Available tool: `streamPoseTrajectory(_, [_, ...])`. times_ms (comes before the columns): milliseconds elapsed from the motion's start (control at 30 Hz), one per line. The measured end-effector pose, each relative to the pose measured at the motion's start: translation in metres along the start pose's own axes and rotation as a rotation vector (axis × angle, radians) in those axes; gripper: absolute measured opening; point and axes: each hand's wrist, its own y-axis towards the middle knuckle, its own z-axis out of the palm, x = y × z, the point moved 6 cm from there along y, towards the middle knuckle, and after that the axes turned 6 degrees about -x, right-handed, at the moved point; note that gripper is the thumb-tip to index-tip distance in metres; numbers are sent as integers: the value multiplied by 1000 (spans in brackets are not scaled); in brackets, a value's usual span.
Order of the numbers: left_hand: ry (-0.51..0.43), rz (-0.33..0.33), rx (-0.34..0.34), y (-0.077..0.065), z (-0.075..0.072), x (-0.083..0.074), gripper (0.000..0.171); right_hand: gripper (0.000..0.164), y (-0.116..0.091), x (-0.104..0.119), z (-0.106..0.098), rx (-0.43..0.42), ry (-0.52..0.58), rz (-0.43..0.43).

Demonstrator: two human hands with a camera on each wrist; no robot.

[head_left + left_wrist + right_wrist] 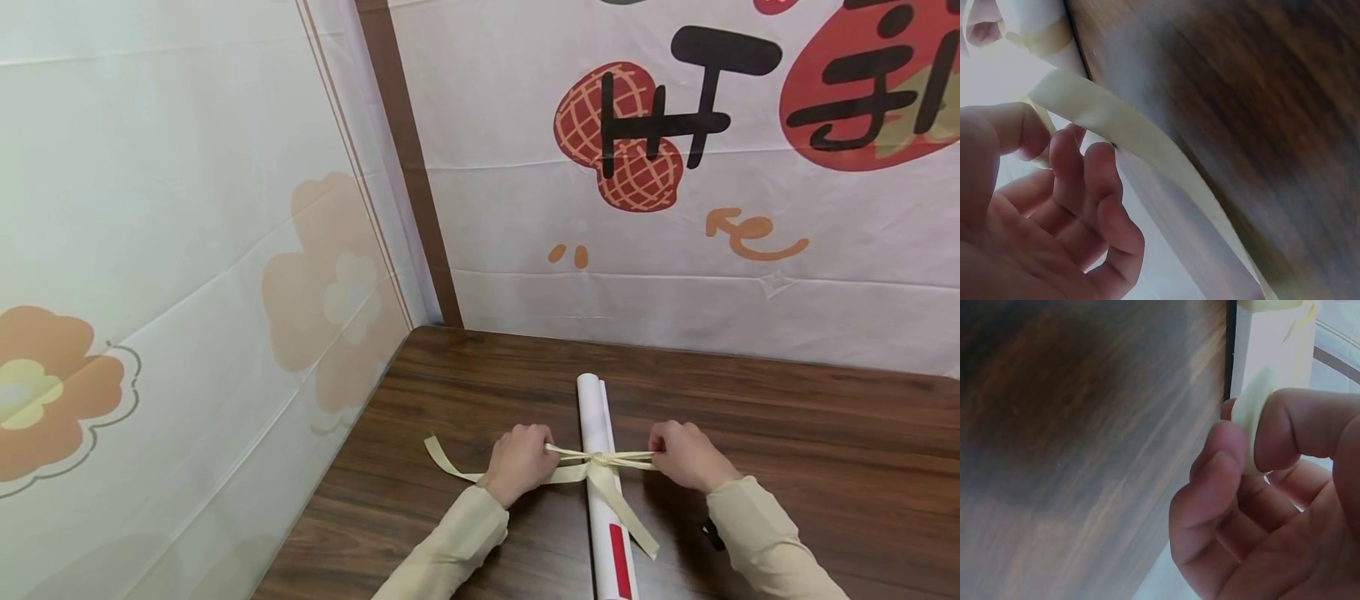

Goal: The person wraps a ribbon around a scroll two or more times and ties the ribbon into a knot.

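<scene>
A white paper roll [596,417] with a red patch lies lengthwise on the wooden table. Around its middle runs a cream ribbon [620,500], knotted on top with loops drawn out to both sides. My left hand [519,460] pinches the loop on the left between thumb and fingers. On the other side my right hand [692,454] pinches the opposite loop, its folded ribbon [1252,425] showing between thumb and forefinger in the right wrist view. One loose tail passes by the left hand and trails over the table; the other hangs across the roll toward the front.
The dark wooden table [825,433] meets a printed cloth backdrop [510,208] at its back and a flowered cloth [187,208] on its left. A small black object [712,533] shows beside the right sleeve.
</scene>
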Motion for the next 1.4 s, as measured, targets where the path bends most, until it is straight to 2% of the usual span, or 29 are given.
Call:
streamPoseTrajectory(100, [-5, -15, 0, 1, 1, 2, 9, 11, 0, -1, 3, 11, 10, 6])
streamPoseTrajectory(233, [-58, -42, -2, 2, 2, 3, 12, 9, 1, 2, 4, 2, 33, -15])
streamPoseTrajectory(400, [-127, -37, 5, 4, 4, 0, 6, 7, 2, 3, 4, -4, 72, -24])
streamPoseTrajectory(633, [-43, -100, 22, 3, 1, 8, 4, 8, 3, 3, -2, -63, 73, -50])
streamPoseTrajectory(800, [-43, -111, 27, 4, -3, 15, 5, 10, 1, -3, -4, -58, 116, -17])
streamPoseTrajectory(967, [-56, -103, 37, 5, -3, 18, 6, 14, -2, -10, -3, -15, 158, 23])
streamPoseTrajectory(1400, [-55, -145, 51, 3, -3, 27, 14, 24, -12, -29, 5, 77, 223, 152])
